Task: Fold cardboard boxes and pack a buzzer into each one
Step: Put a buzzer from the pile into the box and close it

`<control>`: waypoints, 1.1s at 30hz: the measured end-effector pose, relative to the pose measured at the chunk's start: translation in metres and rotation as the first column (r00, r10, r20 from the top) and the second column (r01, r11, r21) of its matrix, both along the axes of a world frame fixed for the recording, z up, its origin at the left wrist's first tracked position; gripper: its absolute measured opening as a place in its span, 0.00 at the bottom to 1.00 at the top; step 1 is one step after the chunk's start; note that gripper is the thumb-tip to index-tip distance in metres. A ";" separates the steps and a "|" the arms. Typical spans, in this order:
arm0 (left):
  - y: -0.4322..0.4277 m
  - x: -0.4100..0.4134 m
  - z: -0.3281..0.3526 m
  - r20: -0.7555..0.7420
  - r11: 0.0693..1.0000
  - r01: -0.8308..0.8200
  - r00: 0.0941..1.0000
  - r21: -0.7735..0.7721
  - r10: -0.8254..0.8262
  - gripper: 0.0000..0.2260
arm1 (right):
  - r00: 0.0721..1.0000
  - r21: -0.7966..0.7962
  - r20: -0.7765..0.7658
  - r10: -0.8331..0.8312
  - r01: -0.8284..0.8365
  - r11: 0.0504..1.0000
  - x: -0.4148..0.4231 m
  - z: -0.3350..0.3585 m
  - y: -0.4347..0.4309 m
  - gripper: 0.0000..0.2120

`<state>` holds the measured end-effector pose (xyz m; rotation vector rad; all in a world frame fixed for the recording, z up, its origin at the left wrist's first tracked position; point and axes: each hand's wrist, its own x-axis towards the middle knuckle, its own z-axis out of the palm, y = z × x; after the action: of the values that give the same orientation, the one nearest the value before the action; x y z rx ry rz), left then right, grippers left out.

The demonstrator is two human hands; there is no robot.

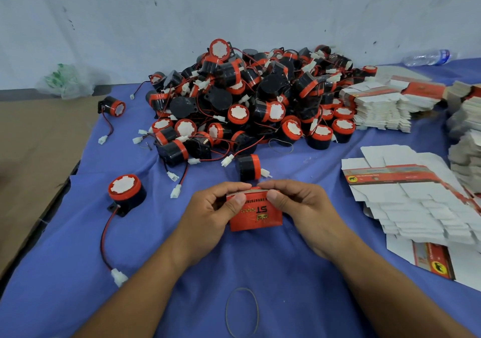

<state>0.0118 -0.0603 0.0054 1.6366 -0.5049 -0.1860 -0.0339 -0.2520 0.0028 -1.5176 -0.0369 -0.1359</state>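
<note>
Box (260,218), red and printed, sits at the near middle of the blue surface (299,272), held from both sides. The left grip (216,207) pinches its top left edge, thumb on the front face; the right grip (299,202) pinches the top right edge likewise, fingers curled over the top. Whether anything is inside cannot be told. One buzzer (248,167) lies on its side just beyond the box, another (126,191) stands well to the left, its wire trailing near. A big pile (247,98) of buzzers fills the far middle. Flat blanks (411,199) are stacked at right. A rubber band (242,311) lies nearest.
</note>
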 end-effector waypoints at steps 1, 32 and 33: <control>-0.001 0.000 -0.001 -0.013 1.000 -0.013 1.000 -0.026 0.012 0.08 | 1.000 -0.012 -0.001 -0.029 0.029 1.000 0.001 0.000 0.001 0.09; -0.019 -0.020 -0.006 -0.186 0.958 0.128 0.966 -0.255 -0.179 0.31 | 0.937 -0.560 0.295 -0.189 0.330 0.760 -0.007 0.002 0.016 0.40; -0.018 -0.020 -0.006 -0.193 0.956 0.140 0.962 -0.258 -0.193 0.32 | 0.930 -0.555 0.320 -0.181 0.339 0.760 -0.007 0.004 0.016 0.37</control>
<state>-0.0081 -0.0787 -0.0011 1.3165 -0.4787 -0.4097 -0.0413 -0.2358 0.0069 -2.1402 -0.0718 -0.5918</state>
